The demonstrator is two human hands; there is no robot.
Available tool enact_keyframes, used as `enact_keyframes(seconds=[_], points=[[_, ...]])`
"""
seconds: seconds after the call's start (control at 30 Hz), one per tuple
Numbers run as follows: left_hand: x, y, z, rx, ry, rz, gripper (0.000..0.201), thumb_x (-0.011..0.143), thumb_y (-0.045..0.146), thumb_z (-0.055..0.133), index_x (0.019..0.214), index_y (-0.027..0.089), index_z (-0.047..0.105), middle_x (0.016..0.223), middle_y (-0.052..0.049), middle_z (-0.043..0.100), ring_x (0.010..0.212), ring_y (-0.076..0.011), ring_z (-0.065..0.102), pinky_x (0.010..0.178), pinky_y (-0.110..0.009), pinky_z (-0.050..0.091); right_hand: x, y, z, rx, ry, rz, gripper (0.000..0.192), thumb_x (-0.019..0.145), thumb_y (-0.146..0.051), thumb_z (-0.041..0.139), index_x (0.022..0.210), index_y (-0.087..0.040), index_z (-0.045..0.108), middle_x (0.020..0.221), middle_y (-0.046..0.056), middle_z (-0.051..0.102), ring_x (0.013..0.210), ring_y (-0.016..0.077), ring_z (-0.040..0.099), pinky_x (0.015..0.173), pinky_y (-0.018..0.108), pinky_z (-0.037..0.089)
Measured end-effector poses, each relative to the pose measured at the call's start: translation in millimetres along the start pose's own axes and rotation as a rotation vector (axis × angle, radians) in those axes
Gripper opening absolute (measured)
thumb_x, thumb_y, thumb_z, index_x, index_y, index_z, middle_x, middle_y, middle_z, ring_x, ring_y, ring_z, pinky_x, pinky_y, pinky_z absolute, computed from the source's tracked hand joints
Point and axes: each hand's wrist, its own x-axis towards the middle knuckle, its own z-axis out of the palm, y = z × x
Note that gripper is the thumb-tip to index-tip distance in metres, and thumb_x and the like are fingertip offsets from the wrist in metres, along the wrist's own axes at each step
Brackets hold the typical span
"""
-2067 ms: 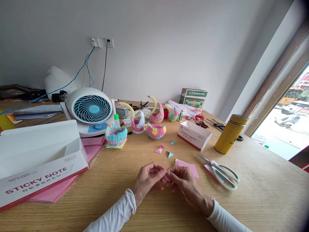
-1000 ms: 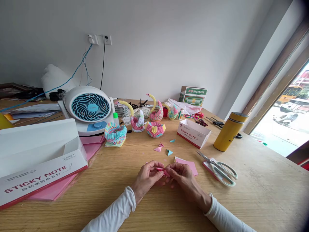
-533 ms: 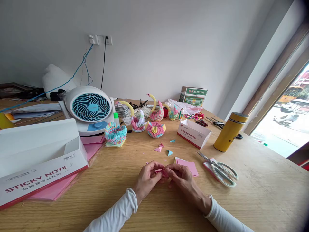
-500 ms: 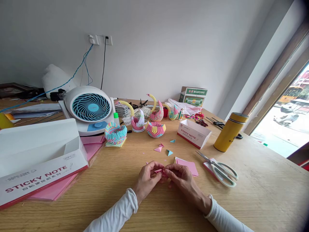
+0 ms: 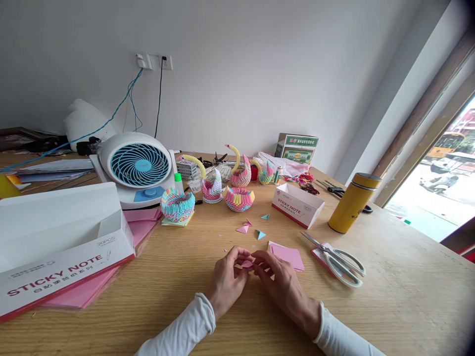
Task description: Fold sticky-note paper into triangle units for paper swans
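Observation:
A small folded piece of pink paper point(image 5: 247, 264) is pinched between my two hands above the wooden table. My left hand point(image 5: 227, 279) grips its left side with thumb and fingers. At its right end, the fingers of my right hand point(image 5: 280, 284) are closed on the paper, hiding part of it. Just beyond my hands lie pink folded triangles point(image 5: 243, 229) and blue folded triangles point(image 5: 261, 234). Beside my right hand rests a stack of pink paper sheets point(image 5: 287, 257).
Scissors point(image 5: 339, 262) lie at the right, near a yellow flask point(image 5: 352, 205). Behind stand a small sticky note box point(image 5: 293, 210), folded-paper swans point(image 5: 241, 173) and paper bowls point(image 5: 239, 200). A large sticky note box point(image 5: 70, 267) and a fan point(image 5: 139, 165) occupy the left.
Both hands have shifted slightly and turned the pink paper, so a flat pink face now shows between them. The fingers of my right hand have changed their hold.

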Motion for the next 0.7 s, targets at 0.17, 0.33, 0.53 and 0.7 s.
enact_keyframes(seconds=[0.17,0.33,0.53,0.7], points=[[-3.1,9.2,1.5,0.015,-0.016,0.007,0.014,0.075,0.013,0.06,0.088,0.019,0.06,0.09,-0.007,0.07,0.082,-0.0207,0.068,0.073,-0.029,0.054,-2.7,-1.1,-2.6,-0.28,-0.052,-0.185,0.022,0.096,-0.013,0.04,0.11,-0.021,0.054,0.09,0.008,0.068,0.075,0.0201,0.065,0.063,0.028,0.047],[-6.2,20.4,-0.2,-0.115,-0.101,-0.016,0.011,0.085,0.028,0.058,0.089,0.018,0.061,0.095,-0.008,0.07,0.09,-0.0216,0.067,0.083,-0.031,0.052,-1.6,1.3,-3.1,-0.343,0.005,-0.239,0.018,0.096,-0.011,0.038,0.103,-0.02,0.052,0.083,0.006,0.065,0.069,0.0189,0.061,0.061,0.027,0.045],[-2.4,8.4,1.6,-0.185,-0.109,-0.04,0.027,0.081,0.044,0.064,0.088,0.018,0.065,0.093,-0.009,0.073,0.088,-0.0221,0.069,0.081,-0.031,0.054,-0.9,1.0,-3.9,-0.305,0.012,-0.286,0.019,0.096,-0.012,0.039,0.106,-0.021,0.053,0.084,0.005,0.063,0.071,0.0189,0.059,0.061,0.028,0.044],[0.5,3.6,1.0,-0.072,-0.086,-0.06,0.023,0.081,0.038,0.063,0.093,0.02,0.072,0.093,-0.008,0.076,0.086,-0.0249,0.071,0.076,-0.031,0.055,-0.4,2.4,-5.1,-0.293,-0.012,-0.321,0.021,0.097,-0.012,0.037,0.106,-0.021,0.052,0.085,0.006,0.062,0.071,0.0189,0.057,0.063,0.028,0.044]])
